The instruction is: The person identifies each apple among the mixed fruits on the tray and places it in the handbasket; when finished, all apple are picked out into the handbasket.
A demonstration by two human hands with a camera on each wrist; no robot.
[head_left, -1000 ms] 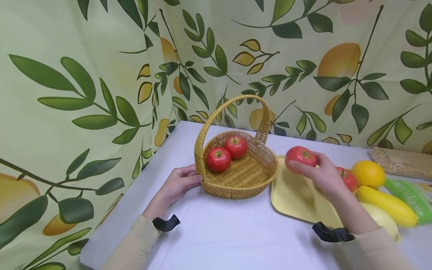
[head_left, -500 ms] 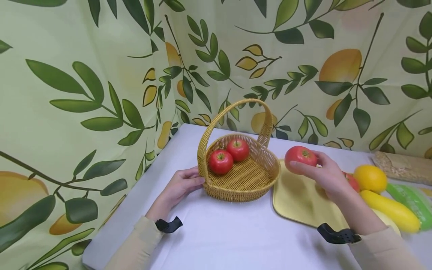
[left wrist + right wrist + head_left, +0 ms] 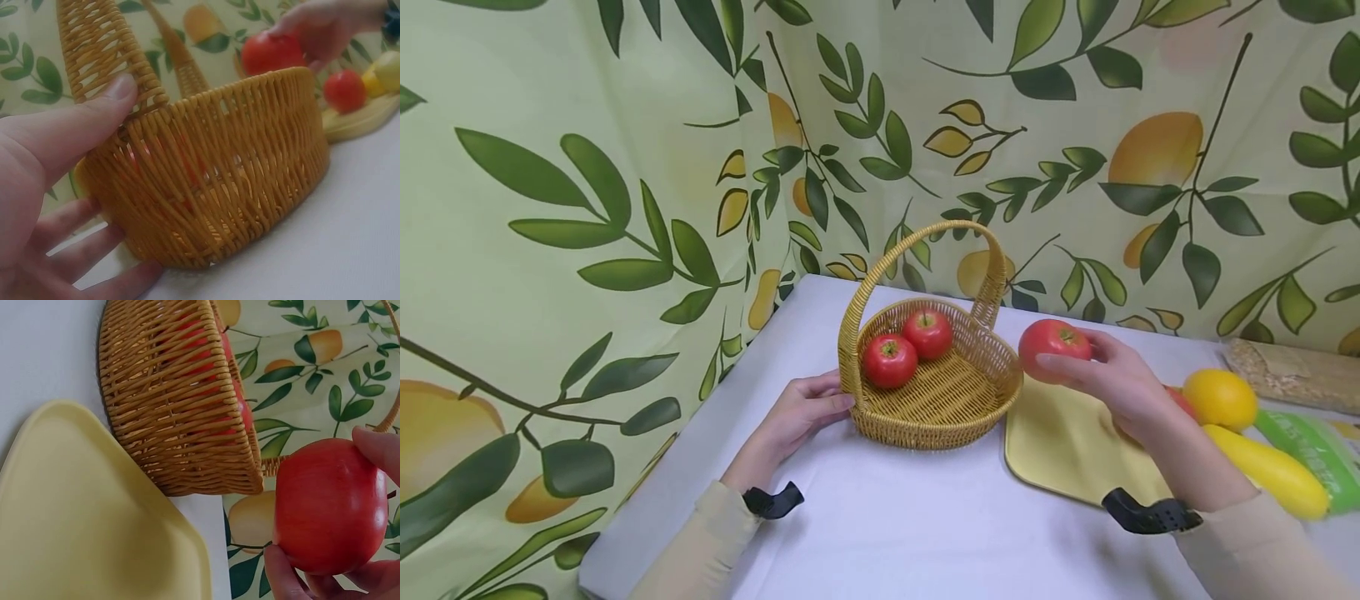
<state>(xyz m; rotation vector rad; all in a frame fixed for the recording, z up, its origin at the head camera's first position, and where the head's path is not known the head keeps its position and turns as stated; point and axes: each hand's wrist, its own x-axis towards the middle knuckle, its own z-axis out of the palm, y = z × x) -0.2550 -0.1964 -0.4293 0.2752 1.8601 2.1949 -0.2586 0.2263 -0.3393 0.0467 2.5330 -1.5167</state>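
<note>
My right hand [image 3: 1123, 375] holds a red apple [image 3: 1051, 350] between thumb and fingers, in the air beside the basket's right rim and above the tray's far end. In the right wrist view the apple [image 3: 331, 506] is gripped near its ends. A wicker basket [image 3: 925, 433] with an arched handle stands upright on the table, with two red apples [image 3: 890, 361] on its left side. My left hand [image 3: 805, 412] touches the basket's left side. In the left wrist view its thumb [image 3: 94, 119] lies against the handle's base, and its spread fingers rest along the wicker wall [image 3: 250, 169].
A yellow tray [image 3: 1060, 450] lies right of the basket. Behind my right forearm are another red apple [image 3: 345, 91], an orange [image 3: 1220, 400], a long yellow vegetable [image 3: 1270, 471], a green packet [image 3: 1307, 450] and a brown bag [image 3: 1292, 371]. Leaf-patterned cloth hangs behind the table [image 3: 865, 517].
Over the last half second my right hand has carried the apple slightly left, closer to the basket's rim. The left hand and basket have stayed put; the head view shifted a little earlier.
</note>
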